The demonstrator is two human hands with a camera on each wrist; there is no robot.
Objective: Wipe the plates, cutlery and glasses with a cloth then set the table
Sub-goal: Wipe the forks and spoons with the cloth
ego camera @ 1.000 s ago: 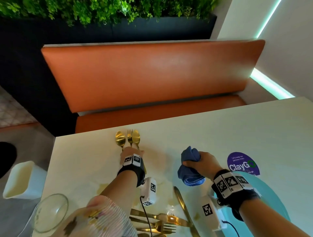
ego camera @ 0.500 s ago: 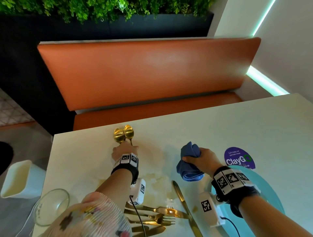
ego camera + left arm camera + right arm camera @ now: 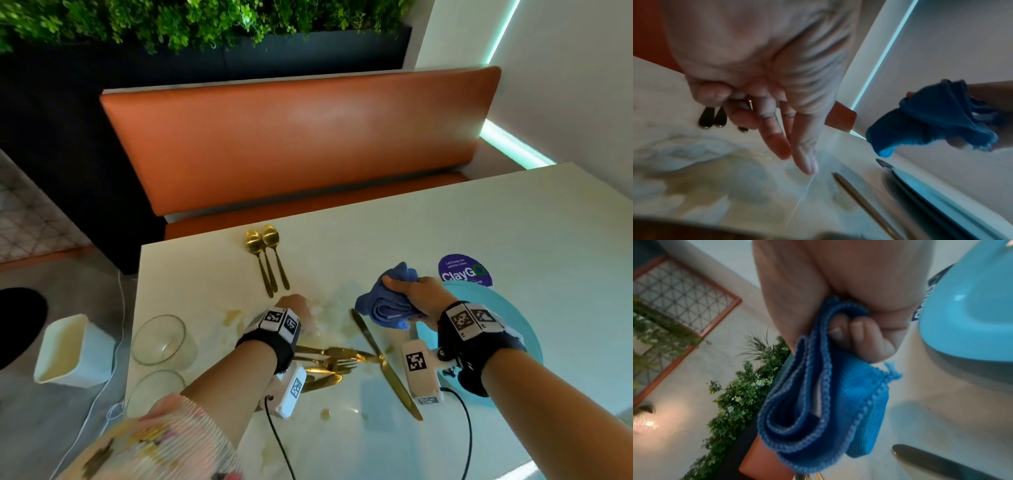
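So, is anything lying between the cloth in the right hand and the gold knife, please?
Nothing visible does: the blue cloth in the right hand hangs near the gold knife, only bare table between.

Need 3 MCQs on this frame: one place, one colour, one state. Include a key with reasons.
1. Where do the gold spoons lie?
A. On the plate
B. In a glass
C. At the far edge of the table, by the bench

2. What colour is the cloth?
A. White
B. Blue
C. Orange

3. What is the right hand doing?
A. Gripping the cloth
B. Lying flat and open on the table
C. Holding the knife

Key:
1 C: the head view shows their bowls by the bench-side edge.
2 B: it is blue in all three views.
3 A: the right wrist view shows fingers curled round its folds.
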